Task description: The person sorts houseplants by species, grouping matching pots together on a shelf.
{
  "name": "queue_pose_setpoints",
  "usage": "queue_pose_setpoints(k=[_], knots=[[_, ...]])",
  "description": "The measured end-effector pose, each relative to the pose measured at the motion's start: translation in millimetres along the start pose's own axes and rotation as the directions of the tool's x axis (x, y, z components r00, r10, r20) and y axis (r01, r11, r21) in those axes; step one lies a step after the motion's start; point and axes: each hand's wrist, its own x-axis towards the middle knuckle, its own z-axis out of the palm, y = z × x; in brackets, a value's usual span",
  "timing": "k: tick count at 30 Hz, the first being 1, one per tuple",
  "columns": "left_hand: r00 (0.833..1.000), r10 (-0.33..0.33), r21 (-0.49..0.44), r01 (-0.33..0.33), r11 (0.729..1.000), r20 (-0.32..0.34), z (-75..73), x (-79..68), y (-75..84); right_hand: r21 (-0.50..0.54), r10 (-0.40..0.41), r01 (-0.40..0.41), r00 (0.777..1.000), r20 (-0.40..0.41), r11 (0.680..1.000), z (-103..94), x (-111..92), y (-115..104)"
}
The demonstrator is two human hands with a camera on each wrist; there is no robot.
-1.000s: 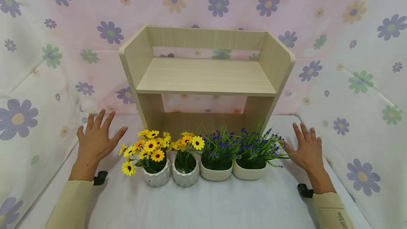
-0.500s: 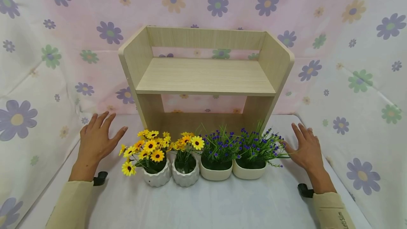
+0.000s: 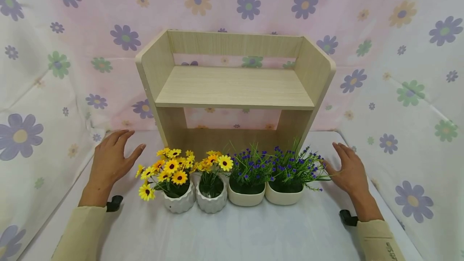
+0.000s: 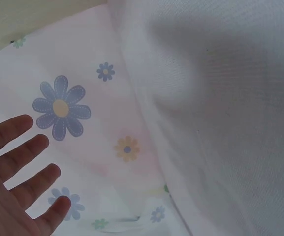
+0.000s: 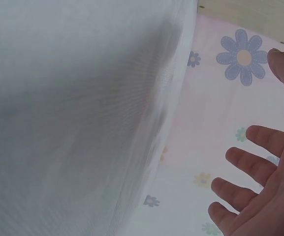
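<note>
My left hand [image 3: 110, 158] is held at the left of the table, fingers spread a little and holding nothing. Nearest to it is a white ribbed pot [image 3: 180, 201] of yellow flowers [image 3: 171, 166]. A second ribbed pot [image 3: 212, 202] with fewer yellow flowers stands beside it. Two smooth cream pots follow in the row, the inner cream pot [image 3: 246, 199] and the outer cream pot [image 3: 284, 197], both with purple flowers. My right hand [image 3: 349, 169] is beside the outermost purple plant [image 3: 295, 168], its thumb tip by the leaves; whether they touch I cannot tell. It holds nothing.
Behind the row stands a two-level light wood shelf [image 3: 235, 85]. A white cloth covers the table [image 3: 235, 237]. Flower-printed fabric [image 3: 224, 3] hangs at the back and both sides. A black strap piece [image 3: 114, 203] shows at my left wrist.
The fingers of both hands have bent slightly and drawn closer together. The pots and the shelf have stayed where they were.
</note>
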Motion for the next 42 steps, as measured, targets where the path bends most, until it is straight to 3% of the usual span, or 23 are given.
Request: queue_pose_setpoints(k=[5,14,22,28,33,42], knots=[[1.000,0.000,-0.034,-0.001,0.999,-0.015,-1.3,-1.1,-1.6,0.013,-0.003,0.003,1.000,-0.009,1.000,-0.2,2.2,-2.5],[1.000,-0.017,-0.157,0.020,0.987,0.021,-0.9,0.7,3.6,0.033,-0.004,0.004,1.000,0.008,0.999,-2.5,1.2,-7.5],[0.998,-0.018,-0.250,0.031,0.968,0.055,-1.8,5.8,16.6,0.059,-0.024,0.021,0.999,0.043,0.998,-1.2,-0.7,-7.9],[0.999,0.025,-0.333,-0.013,0.943,0.031,-3.3,10.6,27.1,0.081,-0.034,0.028,0.997,0.074,0.996,0.7,-3.1,-17.8],[0.999,0.022,-0.360,-0.004,0.933,0.045,-6.8,14.6,37.8,0.094,-0.056,0.048,0.995,0.082,0.994,-0.3,-5.7,-28.4],[0.998,0.025,-0.406,-0.002,0.914,0.050,-8.9,22.2,55.5,0.145,-0.197,0.184,0.977,0.086,0.972,0.1,-7.9,-33.4]])
